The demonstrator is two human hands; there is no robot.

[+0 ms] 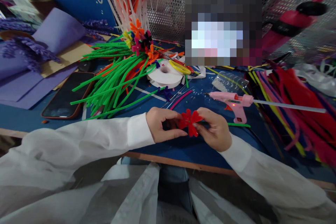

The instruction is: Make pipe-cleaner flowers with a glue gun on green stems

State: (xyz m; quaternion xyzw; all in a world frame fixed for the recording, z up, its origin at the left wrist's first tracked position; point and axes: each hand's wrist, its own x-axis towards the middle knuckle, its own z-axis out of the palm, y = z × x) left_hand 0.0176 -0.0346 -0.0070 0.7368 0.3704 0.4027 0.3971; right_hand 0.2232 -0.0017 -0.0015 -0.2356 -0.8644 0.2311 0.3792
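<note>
Two hands meet above the near edge of the blue table (183, 150). The left hand (164, 125) and the right hand (214, 131) each pinch a red flower (189, 121) between thumb and fingertips, holding it just over the tabletop. A green stem (238, 125) seems to run out from behind the right hand, though the fingers hide the join. A pink glue gun (233, 102) lies just beyond the hands, and green pipe cleaners (115, 82) and a phone (65, 98) lie to the left.
</note>
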